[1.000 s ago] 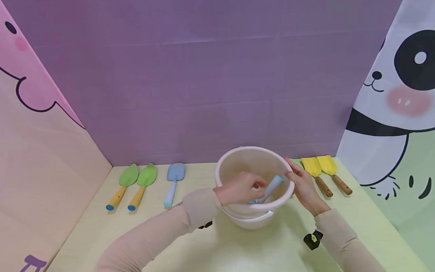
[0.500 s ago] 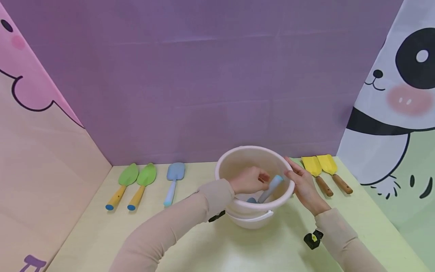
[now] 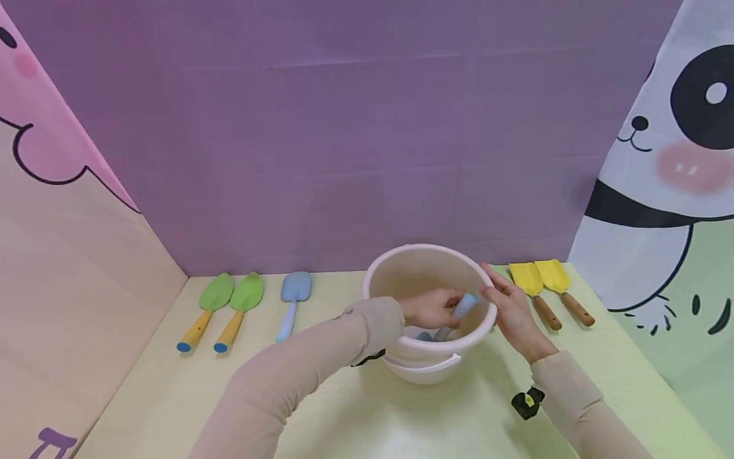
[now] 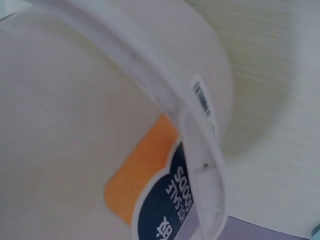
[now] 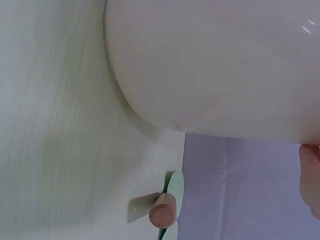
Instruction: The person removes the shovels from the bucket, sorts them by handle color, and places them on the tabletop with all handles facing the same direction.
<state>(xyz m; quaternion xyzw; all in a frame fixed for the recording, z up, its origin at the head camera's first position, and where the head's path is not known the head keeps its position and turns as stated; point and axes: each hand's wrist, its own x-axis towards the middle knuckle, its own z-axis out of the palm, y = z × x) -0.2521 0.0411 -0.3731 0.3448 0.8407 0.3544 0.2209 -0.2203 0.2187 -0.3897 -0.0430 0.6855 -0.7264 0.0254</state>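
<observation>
A white bucket [image 3: 421, 366] stands on the table right of centre, its bail hanging at the front. My right hand [image 3: 513, 312] holds the rim from the right, thumb on the edge and fingers outside. My left hand [image 3: 432, 308] reaches down inside and grips the pale handle of a blue toy shovel [image 3: 466, 305], which leans with its light-blue end up. The shovel's blade lies low in the bucket, partly hidden. In the left wrist view the bucket's wall and bail [image 4: 202, 175] fill the picture; the right wrist view has its outer side [image 5: 215, 70].
Two green shovels [image 3: 248, 293] with yellow handles and another blue shovel [image 3: 296, 287] lie to the left. Two yellow shovels [image 3: 553, 277] with brown handles lie at right. Beside them a green shovel [image 5: 175, 192] is mostly hidden. A purple backdrop [image 3: 321, 140] rises behind the table.
My left hand has moved right and deeper into the bucket, and its fingers have closed on the shovel's handle. The right hand stays on the rim.
</observation>
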